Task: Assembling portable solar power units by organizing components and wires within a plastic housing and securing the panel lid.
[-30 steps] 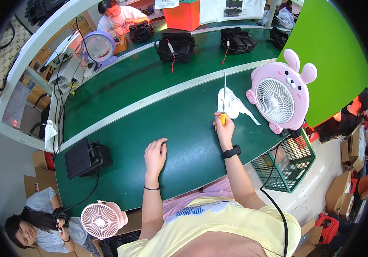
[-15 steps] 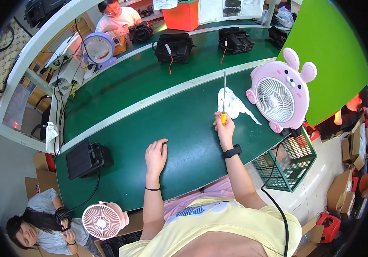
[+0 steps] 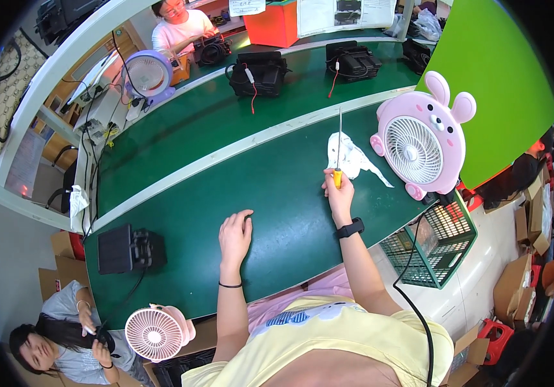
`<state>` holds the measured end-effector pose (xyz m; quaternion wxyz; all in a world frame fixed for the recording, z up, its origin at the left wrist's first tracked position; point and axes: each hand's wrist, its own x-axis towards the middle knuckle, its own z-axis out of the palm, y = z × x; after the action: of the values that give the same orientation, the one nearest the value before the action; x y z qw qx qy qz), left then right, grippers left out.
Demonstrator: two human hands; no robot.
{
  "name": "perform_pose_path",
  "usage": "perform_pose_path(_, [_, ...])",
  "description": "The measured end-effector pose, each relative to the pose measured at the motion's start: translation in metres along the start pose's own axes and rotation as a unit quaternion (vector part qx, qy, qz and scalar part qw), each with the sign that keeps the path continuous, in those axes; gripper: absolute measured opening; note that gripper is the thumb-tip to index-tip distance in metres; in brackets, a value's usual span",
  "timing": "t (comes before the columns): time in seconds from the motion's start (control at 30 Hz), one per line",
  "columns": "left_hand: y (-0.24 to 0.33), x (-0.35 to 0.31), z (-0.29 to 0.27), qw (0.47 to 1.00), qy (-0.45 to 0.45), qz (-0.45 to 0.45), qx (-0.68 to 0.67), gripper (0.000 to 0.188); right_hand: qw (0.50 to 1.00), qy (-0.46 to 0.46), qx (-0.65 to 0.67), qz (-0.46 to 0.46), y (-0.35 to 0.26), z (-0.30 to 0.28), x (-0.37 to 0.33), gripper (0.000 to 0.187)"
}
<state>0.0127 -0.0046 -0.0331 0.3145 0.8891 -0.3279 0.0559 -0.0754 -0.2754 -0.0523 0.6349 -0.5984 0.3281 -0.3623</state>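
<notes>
My right hand point(image 3: 339, 192) is closed round the yellow handle of a screwdriver point(image 3: 339, 145), whose long thin shaft points up and away from me. Just beyond that hand lies a crumpled white cloth or tissue point(image 3: 352, 161). My left hand point(image 3: 235, 235) rests on the green table with its fingers stretched out and holds nothing. To the right of the cloth stands a pink animal-shaped fan point(image 3: 414, 149) with a white grille. At the table's left end sits a black box-shaped device point(image 3: 125, 248) with a cable, apart from my left hand.
Black units point(image 3: 257, 74) with red-tipped leads stand on the green strip beyond the pale rail point(image 3: 238, 153). A small pink fan point(image 3: 154, 333) is at the near left edge, a green crate point(image 3: 441, 258) below the right edge. Co-workers sit at far left and lower left point(image 3: 77, 342).
The black device at the left has turned and shifted slightly. Units on the far strip have moved a little left. The lower-left co-worker's hands have moved. My hands stay nearly still.
</notes>
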Motion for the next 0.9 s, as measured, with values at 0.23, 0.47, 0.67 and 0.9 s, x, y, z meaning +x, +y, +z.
perform_pose_path(0.23, [0.0017, 0.0, -0.0023, 1.0, -0.002, -0.001, 0.002, 0.017, 1.0, -0.004, 0.01, 0.001, 0.0007, -0.0006, 0.0001, 0.013])
perform_pose_path(0.47, [0.0023, -0.0003, -0.0019, 1.0, 0.002, 0.0, -0.004, 0.016, 1.0, -0.004, 0.005, -0.001, -0.0005, -0.0004, -0.0009, 0.013])
perform_pose_path(0.67, [0.002, 0.0003, -0.0018, 1.0, -0.001, -0.001, 0.0, 0.017, 1.0, -0.003, 0.0, -0.003, -0.0014, -0.0007, -0.0005, 0.013])
perform_pose_path(0.9, [0.0006, -0.0005, -0.0009, 1.0, 0.0, -0.001, 0.0, 0.017, 1.0, -0.004, -0.001, 0.0, -0.0019, -0.0007, -0.0009, 0.014])
